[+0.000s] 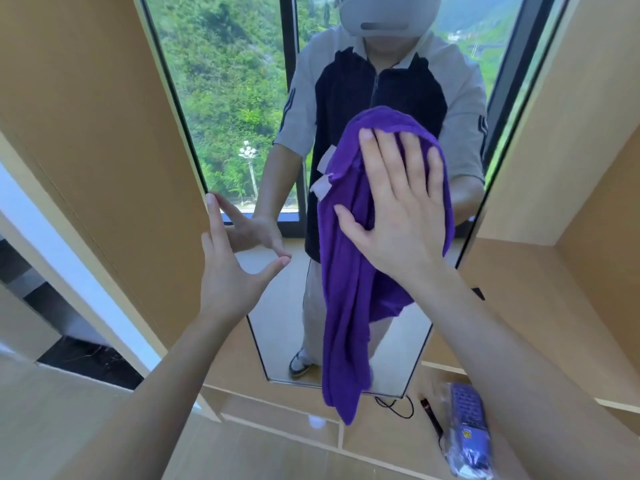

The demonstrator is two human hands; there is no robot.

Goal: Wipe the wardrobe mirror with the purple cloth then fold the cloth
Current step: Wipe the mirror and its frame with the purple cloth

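Purple cloth (349,271) is mid-wipe, pressed to the mirror (242,98) by the flat, straight-fingered right hand (398,216), while the left hand (228,271), fingers spread and grasping nothing, braces at the mirror's edge; next, I judge, sweep the unwiped glass before folding.

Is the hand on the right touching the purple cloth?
Touching. The head view shows the right hand lying flat with straight fingers on the purple cloth, pressing it against the wardrobe mirror.

The soft, matt purple cloth (349,299) has a nappy, towel-like weave. The tall wardrobe mirror (277,306) is smooth, glossy glass. The pale wood-look wardrobe panels (104,150) are smooth and matt. Near right, the purple remote (469,431) sits in crinkly clear plastic.
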